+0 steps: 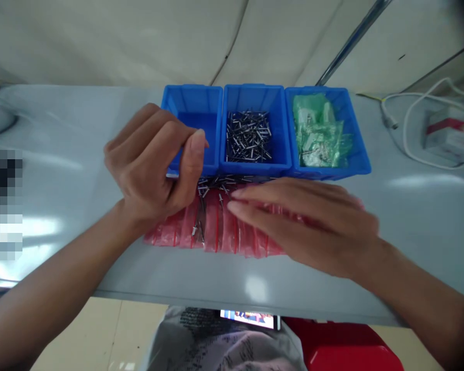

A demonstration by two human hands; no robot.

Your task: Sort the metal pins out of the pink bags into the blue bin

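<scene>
My left hand is closed, its fingers curled and its thumb against the index finger, in front of the left blue bin. Whatever is inside that fist is hidden. My right hand stretches its fingers over a row of overlapping pink zip bags, fingertips close to some loose blind rivets. Several rivets lie scattered on the bags and along the front of the bins. The middle blue bin holds a heap of blind rivets. Green plastic bags fill part of the right blue bin.
A white cable and a red-and-white box lie at the right on the grey table. Below the front edge, a lit phone rests on my lap beside a red stool. A metal pole slants behind the bins.
</scene>
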